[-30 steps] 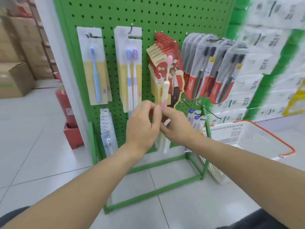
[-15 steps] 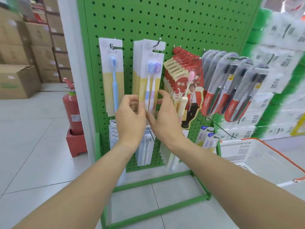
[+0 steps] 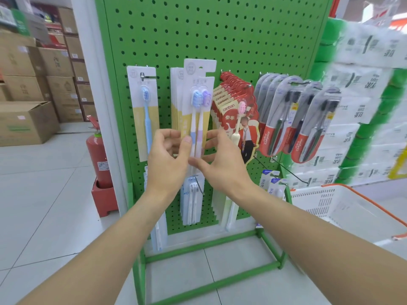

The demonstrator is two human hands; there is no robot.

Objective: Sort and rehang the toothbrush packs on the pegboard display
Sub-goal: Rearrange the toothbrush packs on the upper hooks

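Observation:
On the green pegboard (image 3: pixel 220 36) hangs a stack of white-and-yellow twin toothbrush packs (image 3: pixel 198 100), each with a blue and a purple brush. My left hand (image 3: pixel 167 164) pinches the front pack's lower left edge between thumb and fingers. My right hand (image 3: pixel 222 164) holds the lower right side, fingers behind the pack and thumb under it. The front pack sits higher than those behind it. A single blue-brush pack (image 3: pixel 144 111) hangs to the left. Red canban packs (image 3: pixel 235 115) and grey-red Colgate packs (image 3: pixel 293 119) hang to the right.
More white packs (image 3: pixel 191 203) hang on the lower row. A white basket with orange handles (image 3: pixel 343 208) stands at the right. A red fire extinguisher (image 3: pixel 98 155) stands left of the rack, cardboard boxes (image 3: pixel 26 122) beyond it. Wrapped paper goods (image 3: pixel 361 106) fill the right shelf.
Both hands moved from the red canban packs leftwards to the twin packs. They now hold the front twin pack, which sits raised above the stack. The camera has come closer.

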